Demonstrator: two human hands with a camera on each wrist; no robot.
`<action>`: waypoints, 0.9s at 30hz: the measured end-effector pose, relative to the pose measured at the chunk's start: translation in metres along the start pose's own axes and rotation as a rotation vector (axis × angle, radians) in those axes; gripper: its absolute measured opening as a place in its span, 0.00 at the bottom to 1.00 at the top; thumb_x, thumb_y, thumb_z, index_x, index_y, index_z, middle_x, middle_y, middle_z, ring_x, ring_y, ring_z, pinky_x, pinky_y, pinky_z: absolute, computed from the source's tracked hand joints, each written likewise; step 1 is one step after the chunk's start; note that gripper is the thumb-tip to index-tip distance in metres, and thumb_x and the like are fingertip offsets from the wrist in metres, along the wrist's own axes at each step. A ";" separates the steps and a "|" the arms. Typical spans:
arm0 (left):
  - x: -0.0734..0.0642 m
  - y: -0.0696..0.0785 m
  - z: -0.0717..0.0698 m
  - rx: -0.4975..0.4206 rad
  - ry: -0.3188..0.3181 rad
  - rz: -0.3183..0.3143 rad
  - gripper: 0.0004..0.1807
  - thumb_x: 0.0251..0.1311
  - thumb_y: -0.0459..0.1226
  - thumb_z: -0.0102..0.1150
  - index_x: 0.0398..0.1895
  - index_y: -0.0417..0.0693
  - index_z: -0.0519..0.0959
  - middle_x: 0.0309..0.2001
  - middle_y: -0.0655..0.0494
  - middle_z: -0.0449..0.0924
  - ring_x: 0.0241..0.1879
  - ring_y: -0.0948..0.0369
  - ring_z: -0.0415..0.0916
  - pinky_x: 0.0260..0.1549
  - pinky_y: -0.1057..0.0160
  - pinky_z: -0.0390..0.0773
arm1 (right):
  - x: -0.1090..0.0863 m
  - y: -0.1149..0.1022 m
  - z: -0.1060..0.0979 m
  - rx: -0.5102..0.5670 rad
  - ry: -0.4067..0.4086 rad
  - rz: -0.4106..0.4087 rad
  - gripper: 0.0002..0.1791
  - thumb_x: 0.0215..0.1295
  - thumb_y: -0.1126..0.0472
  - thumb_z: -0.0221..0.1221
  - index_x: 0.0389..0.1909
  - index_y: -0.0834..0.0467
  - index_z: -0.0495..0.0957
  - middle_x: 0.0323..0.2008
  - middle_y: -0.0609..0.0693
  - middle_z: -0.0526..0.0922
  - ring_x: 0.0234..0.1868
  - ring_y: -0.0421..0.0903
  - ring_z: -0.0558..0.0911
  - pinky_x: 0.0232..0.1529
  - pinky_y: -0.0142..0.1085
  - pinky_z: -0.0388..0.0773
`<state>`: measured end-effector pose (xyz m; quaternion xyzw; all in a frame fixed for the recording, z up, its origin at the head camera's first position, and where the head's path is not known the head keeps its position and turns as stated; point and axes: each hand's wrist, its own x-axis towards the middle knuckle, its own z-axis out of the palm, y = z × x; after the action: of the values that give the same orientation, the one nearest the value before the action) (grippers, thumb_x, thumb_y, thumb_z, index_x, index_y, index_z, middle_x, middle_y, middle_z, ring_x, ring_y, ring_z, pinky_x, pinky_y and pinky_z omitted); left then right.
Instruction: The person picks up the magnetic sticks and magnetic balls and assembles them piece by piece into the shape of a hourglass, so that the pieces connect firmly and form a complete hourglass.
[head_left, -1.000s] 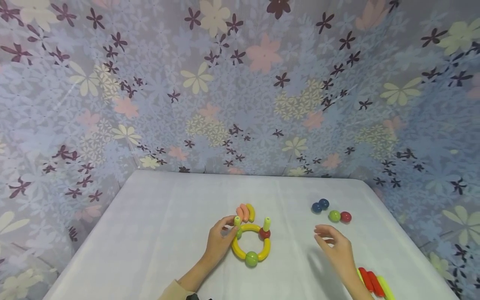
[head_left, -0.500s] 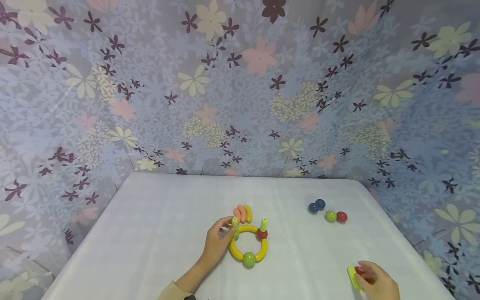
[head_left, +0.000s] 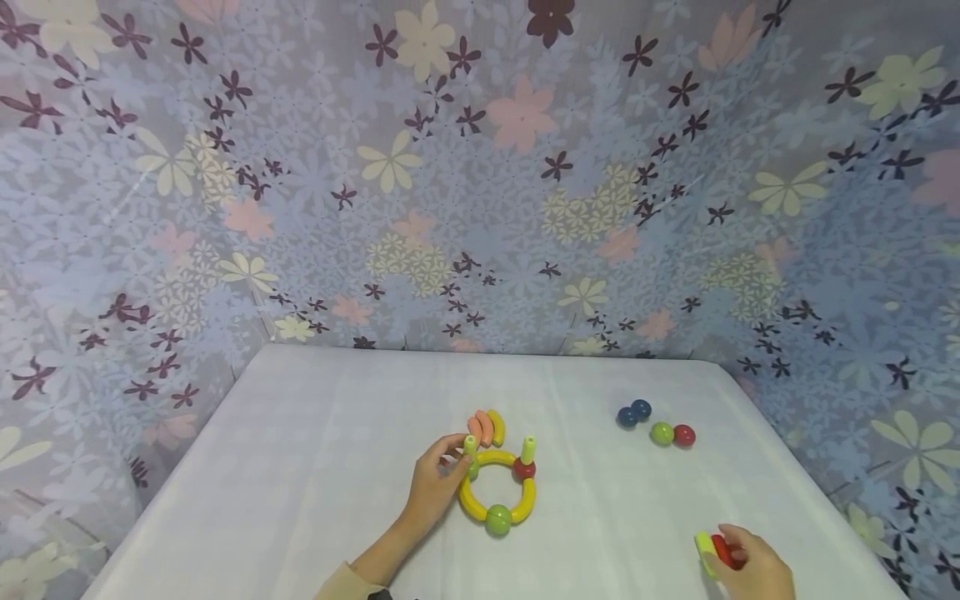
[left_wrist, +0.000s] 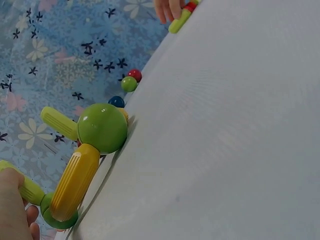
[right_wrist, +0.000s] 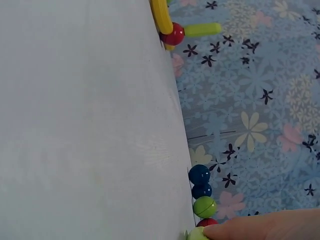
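I see the left hand (head_left: 437,483) pinching the light green stick (head_left: 470,445), which stands upright at the far left of the yellow ring (head_left: 472,505). The right hand (head_left: 759,567) bends its fingers over the red sticks (head_left: 722,548), near the yellow-green stick (head_left: 705,552); whether it grasps one, I cannot tell. On the ring's other side, a second stick (head_left: 528,450) rises from a red ball (head_left: 524,470). Just beyond lie three loose arcs (head_left: 485,427); farther right on the surface (head_left: 600,517) are two blue balls (head_left: 627,417), near a green-and-red pair (head_left: 662,434).
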<state>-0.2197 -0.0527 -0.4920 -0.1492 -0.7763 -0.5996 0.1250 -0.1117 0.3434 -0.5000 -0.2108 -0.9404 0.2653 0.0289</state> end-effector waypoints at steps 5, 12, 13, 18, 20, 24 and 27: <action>-0.001 0.000 0.000 0.002 -0.005 -0.011 0.15 0.57 0.30 0.60 0.49 0.41 0.78 0.43 0.49 0.83 0.38 0.63 0.75 0.40 0.61 0.75 | 0.003 0.001 0.001 -0.061 -0.047 -0.076 0.31 0.49 0.57 0.68 0.50 0.73 0.73 0.29 0.58 0.82 0.31 0.48 0.78 0.36 0.46 0.76; 0.001 0.001 -0.001 0.007 -0.013 -0.029 0.15 0.58 0.30 0.60 0.49 0.42 0.78 0.44 0.50 0.82 0.39 0.61 0.75 0.41 0.60 0.75 | 0.003 -0.002 0.002 -0.045 -0.047 -0.083 0.31 0.46 0.56 0.72 0.49 0.70 0.76 0.33 0.57 0.80 0.34 0.50 0.79 0.37 0.46 0.76; 0.001 0.001 -0.001 0.007 -0.014 -0.031 0.15 0.58 0.30 0.60 0.49 0.42 0.78 0.44 0.49 0.82 0.39 0.61 0.75 0.42 0.59 0.75 | 0.003 -0.002 0.002 -0.044 -0.051 -0.089 0.31 0.45 0.56 0.72 0.49 0.69 0.76 0.34 0.58 0.80 0.34 0.51 0.79 0.37 0.46 0.77; 0.000 0.002 -0.001 0.005 -0.013 -0.035 0.15 0.58 0.29 0.60 0.49 0.42 0.78 0.44 0.49 0.82 0.39 0.59 0.75 0.42 0.60 0.75 | 0.001 -0.007 -0.001 -0.061 -0.078 -0.111 0.35 0.41 0.52 0.74 0.48 0.69 0.76 0.36 0.61 0.79 0.35 0.54 0.80 0.36 0.47 0.78; 0.000 0.003 -0.001 0.002 -0.013 -0.038 0.14 0.58 0.29 0.60 0.49 0.42 0.78 0.44 0.50 0.82 0.39 0.58 0.75 0.42 0.60 0.75 | 0.001 -0.007 0.000 -0.051 -0.073 -0.107 0.37 0.40 0.51 0.75 0.49 0.69 0.76 0.38 0.65 0.78 0.36 0.57 0.80 0.37 0.48 0.78; 0.000 0.005 -0.002 -0.001 -0.020 -0.044 0.14 0.58 0.29 0.59 0.49 0.41 0.78 0.44 0.49 0.82 0.40 0.57 0.75 0.42 0.60 0.75 | 0.002 -0.007 0.004 0.032 -0.054 -0.039 0.42 0.38 0.48 0.75 0.52 0.69 0.74 0.44 0.70 0.76 0.41 0.63 0.78 0.42 0.50 0.79; 0.000 0.006 -0.002 -0.004 -0.025 -0.054 0.14 0.59 0.29 0.59 0.49 0.42 0.78 0.44 0.49 0.82 0.40 0.57 0.75 0.42 0.60 0.75 | 0.002 -0.006 0.008 0.113 0.003 0.011 0.40 0.37 0.50 0.76 0.51 0.69 0.75 0.43 0.68 0.80 0.37 0.57 0.81 0.38 0.43 0.81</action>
<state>-0.2175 -0.0530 -0.4860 -0.1360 -0.7804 -0.6023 0.0988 -0.1169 0.3357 -0.5036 -0.2146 -0.9226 0.3180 0.0407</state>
